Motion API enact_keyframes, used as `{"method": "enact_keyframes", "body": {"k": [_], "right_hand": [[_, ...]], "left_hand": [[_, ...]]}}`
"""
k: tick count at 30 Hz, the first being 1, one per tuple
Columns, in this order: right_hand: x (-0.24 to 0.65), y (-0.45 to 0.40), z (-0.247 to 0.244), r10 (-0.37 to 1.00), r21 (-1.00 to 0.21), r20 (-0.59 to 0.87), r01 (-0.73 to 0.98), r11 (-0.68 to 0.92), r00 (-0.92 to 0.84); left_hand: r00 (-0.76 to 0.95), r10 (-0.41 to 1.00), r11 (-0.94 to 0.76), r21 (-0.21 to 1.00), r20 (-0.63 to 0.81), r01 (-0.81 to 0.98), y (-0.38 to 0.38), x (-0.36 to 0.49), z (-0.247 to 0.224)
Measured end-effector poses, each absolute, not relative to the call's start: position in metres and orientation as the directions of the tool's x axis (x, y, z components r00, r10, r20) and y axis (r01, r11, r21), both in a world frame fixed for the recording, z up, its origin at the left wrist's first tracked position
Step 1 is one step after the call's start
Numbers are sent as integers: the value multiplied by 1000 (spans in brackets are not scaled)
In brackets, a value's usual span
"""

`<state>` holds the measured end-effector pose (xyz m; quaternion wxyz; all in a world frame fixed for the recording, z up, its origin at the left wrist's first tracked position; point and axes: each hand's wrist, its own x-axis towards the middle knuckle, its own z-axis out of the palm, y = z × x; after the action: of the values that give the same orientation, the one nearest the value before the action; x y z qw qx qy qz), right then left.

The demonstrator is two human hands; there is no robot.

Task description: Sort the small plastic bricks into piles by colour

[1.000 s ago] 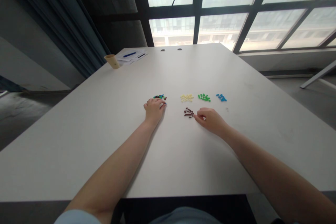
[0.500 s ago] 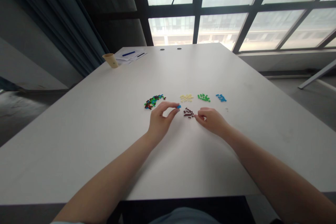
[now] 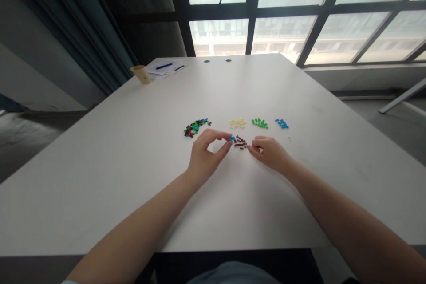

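Observation:
Between thumb and forefinger, my left hand (image 3: 208, 151) pinches a small blue building brick (image 3: 232, 138), just left of a pile of dark brown bricks (image 3: 240, 143). My right hand (image 3: 268, 151) rests at the right edge of that brown pile with its fingers curled in; whether a piece is between the fingertips is hidden. Behind my left hand lies a mixed pile of brown, green and blue bricks (image 3: 196, 128). Farther back sit separate groups of pale yellow bricks (image 3: 237, 123), green bricks (image 3: 260, 123) and blue bricks (image 3: 282, 124).
All the bricks lie on a broad white table (image 3: 253, 93). A few tiny pale pieces (image 3: 289, 139) are right of my right hand. At the far left stand a tan paper cup (image 3: 141, 75) and papers (image 3: 166, 69) with a blue pen (image 3: 164, 66) on them.
My left hand has shifted slightly right with the blue brick, up to the brown pile. My right hand has stayed nearly in place.

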<state>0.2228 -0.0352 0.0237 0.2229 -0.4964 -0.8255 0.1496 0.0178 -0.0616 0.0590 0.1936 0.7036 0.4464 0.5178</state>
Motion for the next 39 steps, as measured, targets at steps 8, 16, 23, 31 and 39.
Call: {"method": "enact_keyframes", "body": {"k": [8, 16, 23, 31, 39], "right_hand": [[221, -38, 27, 890, -476, 218, 753, 455, -400], [221, -38, 27, 889, -472, 230, 753, 458, -397], [212, -51, 38, 827, -599, 468, 577, 556, -312], [201, -60, 39, 805, -633, 502, 499, 591, -316], [241, -26, 35, 875, -602, 461, 672, 431, -149]], "left_hand": [[74, 834, -527, 751, 546, 399, -61, 17, 57], [86, 844, -514, 754, 529, 410, -61, 16, 56], [148, 894, -445, 806, 422, 389, -59, 20, 50], [226, 927, -367, 850, 300, 377, -56, 22, 41], [208, 932, -358, 836, 296, 414, -47, 18, 30]]}}
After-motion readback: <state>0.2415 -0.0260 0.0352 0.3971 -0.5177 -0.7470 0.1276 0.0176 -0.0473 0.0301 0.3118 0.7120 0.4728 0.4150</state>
